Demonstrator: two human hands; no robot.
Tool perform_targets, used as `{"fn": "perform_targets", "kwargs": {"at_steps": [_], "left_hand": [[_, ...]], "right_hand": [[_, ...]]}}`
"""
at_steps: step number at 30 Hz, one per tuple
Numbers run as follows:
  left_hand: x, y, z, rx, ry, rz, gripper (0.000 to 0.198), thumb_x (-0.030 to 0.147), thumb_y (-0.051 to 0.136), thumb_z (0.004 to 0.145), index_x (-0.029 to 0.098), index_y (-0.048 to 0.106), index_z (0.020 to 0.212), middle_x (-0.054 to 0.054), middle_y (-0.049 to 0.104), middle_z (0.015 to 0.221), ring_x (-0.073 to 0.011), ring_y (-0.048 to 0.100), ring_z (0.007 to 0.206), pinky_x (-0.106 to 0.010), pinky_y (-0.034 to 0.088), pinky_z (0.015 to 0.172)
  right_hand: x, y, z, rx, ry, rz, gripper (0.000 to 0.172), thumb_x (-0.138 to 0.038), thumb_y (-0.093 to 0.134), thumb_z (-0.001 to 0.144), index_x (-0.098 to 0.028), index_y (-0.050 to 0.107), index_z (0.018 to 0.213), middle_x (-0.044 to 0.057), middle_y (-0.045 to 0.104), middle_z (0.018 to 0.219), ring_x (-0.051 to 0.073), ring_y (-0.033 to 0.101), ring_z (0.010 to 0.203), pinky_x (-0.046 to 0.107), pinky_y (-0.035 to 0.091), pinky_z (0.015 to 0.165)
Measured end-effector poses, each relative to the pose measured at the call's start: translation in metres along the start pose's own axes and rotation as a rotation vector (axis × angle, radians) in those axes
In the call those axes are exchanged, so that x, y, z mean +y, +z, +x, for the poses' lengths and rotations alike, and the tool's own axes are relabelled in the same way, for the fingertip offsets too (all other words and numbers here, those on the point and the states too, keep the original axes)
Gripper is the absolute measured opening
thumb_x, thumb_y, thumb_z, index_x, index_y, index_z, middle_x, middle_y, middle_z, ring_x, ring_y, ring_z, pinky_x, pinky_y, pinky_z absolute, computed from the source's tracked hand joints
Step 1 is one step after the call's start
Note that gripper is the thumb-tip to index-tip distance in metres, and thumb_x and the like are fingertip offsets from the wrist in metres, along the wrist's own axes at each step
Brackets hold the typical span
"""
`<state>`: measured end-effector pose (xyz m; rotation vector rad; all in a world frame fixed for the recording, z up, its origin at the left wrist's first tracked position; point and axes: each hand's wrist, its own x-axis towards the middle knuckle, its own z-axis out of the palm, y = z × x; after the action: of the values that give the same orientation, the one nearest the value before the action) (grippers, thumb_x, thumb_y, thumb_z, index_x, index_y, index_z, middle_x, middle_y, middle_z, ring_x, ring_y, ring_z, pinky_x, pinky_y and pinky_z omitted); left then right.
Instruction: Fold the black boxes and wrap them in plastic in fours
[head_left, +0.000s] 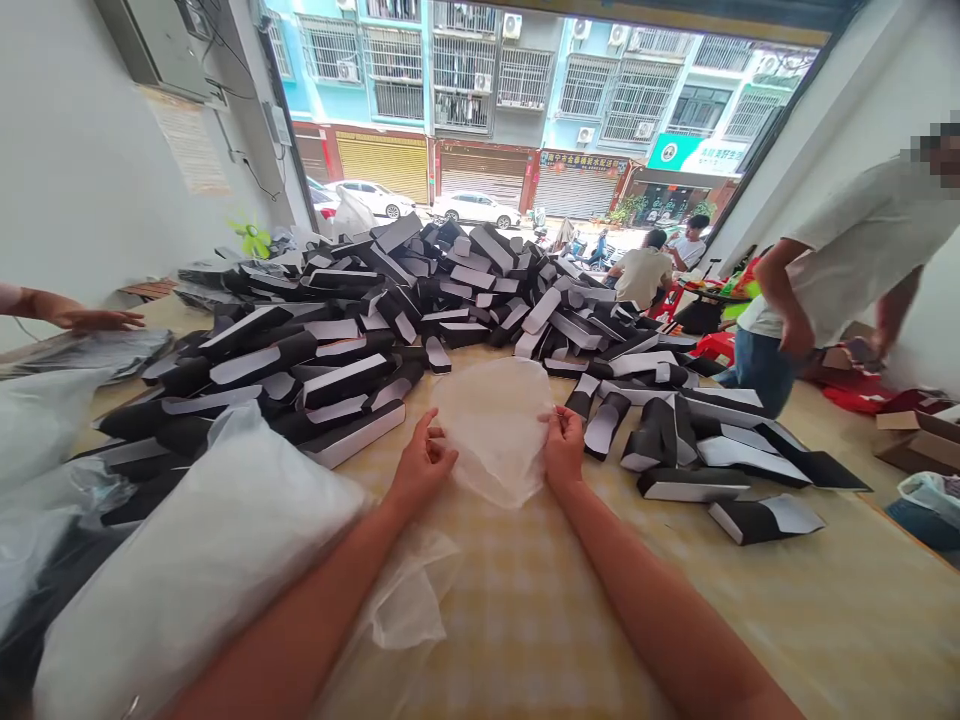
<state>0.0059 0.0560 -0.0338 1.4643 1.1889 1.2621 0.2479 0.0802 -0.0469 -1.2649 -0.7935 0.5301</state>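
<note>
Straight ahead of me, a thin translucent white plastic sheet (491, 425) is stretched between my two hands above the table; I cannot tell if it is a bag. My left hand (424, 458) has its fingers curled at the sheet's left edge. On the opposite edge, my right hand (562, 445) pinches it between thumb and fingers. Beneath my left forearm lies a loose piece of clear plastic film (409, 600). A bulky white plastic-wrapped package (202, 560) rests to the left of that forearm.
Black-and-white folded card pieces (472, 275) are heaped across the far side of the table (675, 610), with several more at right. Another person's hand (101, 318) is over flat plastic-covered items at left. A person in a white shirt (847, 250) stands at right near a cardboard box (919, 445).
</note>
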Motion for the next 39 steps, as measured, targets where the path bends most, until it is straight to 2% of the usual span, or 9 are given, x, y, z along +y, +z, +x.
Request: {"fn": "perform_targets", "kwargs": {"at_steps": [4, 9, 17, 21, 23, 27, 32, 34, 39], "left_hand": [[0.006, -0.009, 0.000, 0.175, 0.100, 0.129, 0.037, 0.023, 0.053, 0.072, 0.020, 0.071, 0.105, -0.004, 0.068, 0.095, -0.0144, 0.056, 0.067, -0.031, 0.049, 0.070], [0.010, -0.015, 0.002, 0.440, 0.032, -0.007, 0.027, 0.028, 0.048, 0.076, 0.020, 0.068, 0.092, -0.005, 0.069, 0.098, -0.0225, 0.062, 0.090, -0.035, 0.050, 0.083], [0.004, -0.004, -0.007, -0.151, 0.223, -0.039, 0.072, 0.020, 0.054, 0.065, 0.025, 0.046, 0.136, -0.010, 0.049, 0.144, -0.0277, 0.047, 0.135, -0.040, 0.048, 0.101], [0.002, -0.002, -0.006, -0.115, 0.288, 0.175, 0.067, 0.022, 0.064, 0.068, 0.025, 0.049, 0.134, -0.012, 0.045, 0.147, -0.0283, 0.053, 0.128, -0.040, 0.052, 0.093], [0.001, -0.002, -0.003, -0.031, 0.294, 0.225, 0.046, 0.025, 0.062, 0.073, 0.022, 0.059, 0.119, -0.012, 0.056, 0.132, -0.0265, 0.059, 0.117, -0.041, 0.052, 0.093], [0.001, -0.004, 0.000, 0.146, 0.252, 0.269, 0.028, 0.022, 0.055, 0.073, 0.020, 0.064, 0.099, -0.007, 0.065, 0.102, -0.0237, 0.063, 0.100, -0.042, 0.051, 0.096], [0.009, -0.004, -0.002, 0.217, 0.201, 0.276, 0.017, 0.035, 0.058, 0.077, 0.021, 0.059, 0.087, -0.003, 0.063, 0.086, -0.0211, 0.061, 0.082, -0.035, 0.052, 0.078], [0.013, -0.003, -0.004, 0.204, 0.194, 0.269, 0.017, 0.037, 0.059, 0.077, 0.021, 0.057, 0.083, -0.001, 0.062, 0.081, -0.0200, 0.059, 0.076, -0.033, 0.050, 0.073], [0.019, -0.002, -0.009, 0.105, 0.256, 0.260, 0.006, 0.020, 0.051, 0.069, 0.023, 0.048, 0.074, -0.001, 0.063, 0.080, -0.0210, 0.062, 0.084, -0.031, 0.050, 0.074]], "right_hand": [[0.001, -0.003, 0.006, 0.105, 0.021, 0.002, 0.032, -0.050, 0.054, 0.077, -0.022, 0.052, 0.095, 0.001, 0.065, 0.082, 0.019, 0.060, 0.080, 0.033, 0.045, 0.080], [0.004, -0.004, 0.009, 0.143, 0.055, 0.042, 0.033, -0.049, 0.055, 0.076, -0.022, 0.051, 0.096, 0.001, 0.063, 0.084, 0.018, 0.058, 0.078, 0.032, 0.045, 0.078], [0.008, -0.003, 0.011, 0.060, 0.142, 0.178, 0.051, -0.058, 0.060, 0.069, -0.023, 0.050, 0.105, 0.001, 0.061, 0.090, 0.017, 0.061, 0.077, 0.031, 0.050, 0.068], [0.002, 0.000, 0.008, -0.071, 0.135, 0.169, 0.059, -0.060, 0.058, 0.074, -0.021, 0.049, 0.117, 0.007, 0.064, 0.106, 0.023, 0.064, 0.093, 0.037, 0.054, 0.076], [-0.005, 0.000, 0.002, -0.059, -0.030, 0.003, 0.058, -0.061, 0.051, 0.083, -0.019, 0.049, 0.123, 0.013, 0.061, 0.121, 0.027, 0.059, 0.112, 0.044, 0.051, 0.090], [-0.021, -0.007, -0.024, 0.007, -0.674, -0.430, 0.046, -0.047, 0.040, 0.098, -0.018, 0.048, 0.133, 0.019, 0.047, 0.142, 0.031, 0.043, 0.135, 0.054, 0.037, 0.108], [-0.036, 0.000, -0.067, -0.709, -1.440, -0.543, 0.034, -0.019, 0.044, 0.097, -0.028, 0.058, 0.126, 0.005, 0.065, 0.122, 0.019, 0.060, 0.110, 0.036, 0.045, 0.098], [-0.035, 0.007, -0.071, -0.862, -1.401, -0.641, 0.035, -0.015, 0.040, 0.098, -0.025, 0.061, 0.125, 0.006, 0.068, 0.119, 0.019, 0.062, 0.105, 0.033, 0.049, 0.093], [-0.022, 0.013, -0.046, -0.570, -0.915, -0.921, 0.035, -0.019, 0.038, 0.098, -0.015, 0.066, 0.120, 0.015, 0.071, 0.108, 0.028, 0.064, 0.106, 0.045, 0.050, 0.096]]}}
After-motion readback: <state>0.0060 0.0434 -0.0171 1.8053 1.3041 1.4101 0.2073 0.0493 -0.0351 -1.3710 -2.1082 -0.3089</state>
